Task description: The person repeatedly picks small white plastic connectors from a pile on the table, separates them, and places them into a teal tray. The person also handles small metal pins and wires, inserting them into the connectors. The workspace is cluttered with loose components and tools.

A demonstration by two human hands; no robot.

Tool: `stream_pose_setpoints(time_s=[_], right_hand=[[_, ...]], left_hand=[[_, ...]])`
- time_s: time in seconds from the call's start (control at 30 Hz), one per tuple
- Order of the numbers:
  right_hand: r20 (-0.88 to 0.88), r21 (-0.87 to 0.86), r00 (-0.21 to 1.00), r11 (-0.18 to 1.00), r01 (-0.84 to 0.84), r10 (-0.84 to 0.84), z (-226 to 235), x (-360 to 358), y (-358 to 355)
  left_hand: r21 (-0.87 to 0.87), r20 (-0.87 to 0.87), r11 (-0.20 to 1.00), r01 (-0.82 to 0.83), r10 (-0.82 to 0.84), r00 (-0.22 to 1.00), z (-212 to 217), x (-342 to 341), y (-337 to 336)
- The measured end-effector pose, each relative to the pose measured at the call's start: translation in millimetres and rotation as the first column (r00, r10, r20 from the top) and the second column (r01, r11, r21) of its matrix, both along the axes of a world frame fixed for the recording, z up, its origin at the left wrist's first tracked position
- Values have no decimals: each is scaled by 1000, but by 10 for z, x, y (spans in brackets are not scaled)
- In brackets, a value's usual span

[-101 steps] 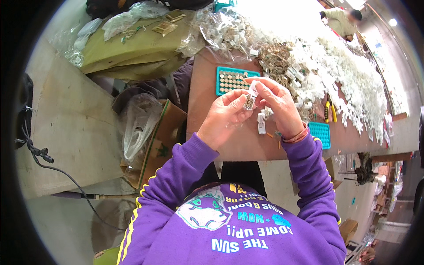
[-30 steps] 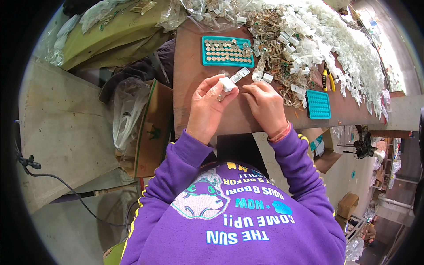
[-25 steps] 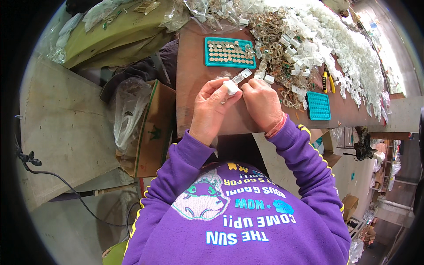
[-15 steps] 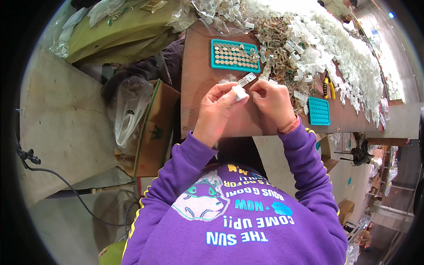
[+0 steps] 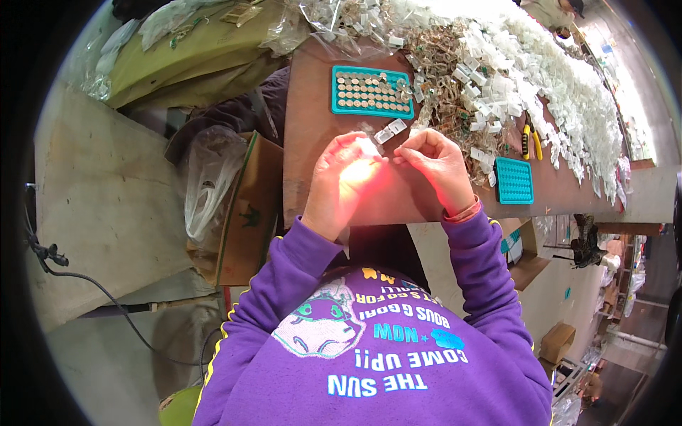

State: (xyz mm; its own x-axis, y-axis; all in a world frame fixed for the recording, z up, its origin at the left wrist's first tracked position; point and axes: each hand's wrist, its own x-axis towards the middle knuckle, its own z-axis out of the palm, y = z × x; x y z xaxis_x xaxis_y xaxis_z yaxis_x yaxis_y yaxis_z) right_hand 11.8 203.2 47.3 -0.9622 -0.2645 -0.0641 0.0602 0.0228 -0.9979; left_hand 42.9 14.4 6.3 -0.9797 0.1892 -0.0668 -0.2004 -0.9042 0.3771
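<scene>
My left hand (image 5: 337, 170) is closed around a small white plastic light unit (image 5: 369, 147). A bright red-orange glow spreads from it over the palm and fingers. Close on its right, my right hand (image 5: 436, 165) has thumb and forefinger pinched together; whatever lies between them is too small to make out. Just beyond the fingers, small white and clear plastic cases (image 5: 389, 131) rest on the brown table (image 5: 305, 160). Behind these is a teal tray (image 5: 371, 111) with rows of round silver button cells (image 5: 369, 86).
A heap of white plastic units (image 5: 526, 85) and tangled thin wires (image 5: 444, 85) covers the table's far and right side. Yellow-and-black pliers (image 5: 527, 140) and a second teal tray (image 5: 514, 181) lie to the right. A cardboard box (image 5: 252, 206) with a plastic bag (image 5: 213, 177) stands left.
The unit in my left hand now glows red; it showed plain white before. My right hand has shifted slightly, its fingers still pinched. The loose cases now lie just beyond my hands.
</scene>
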Motion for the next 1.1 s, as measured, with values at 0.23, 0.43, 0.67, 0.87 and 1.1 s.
stream_pose_setpoints(time_s=[0.23,0.43,0.67,0.87,1.1], right_hand=[[-175,273,983,957,98,-51,-144,120,-33],[-284,233,959,969,77,-8,-86,206,-230],[-139,97,984,987,128,-114,-114,300,-420],[-230,69,942,961,268,-246,-205,363,-551],[48,-87,982,979,186,-182,-28,341,-404]], left_hand=[[247,60,969,30,-46,997,-10,8,-58],[363,23,928,78,-93,995,-8,-15,-81],[233,53,971,51,-65,996,9,14,-55],[155,86,988,9,-23,996,-4,14,-39],[97,41,995,36,-40,998,-10,47,-34]])
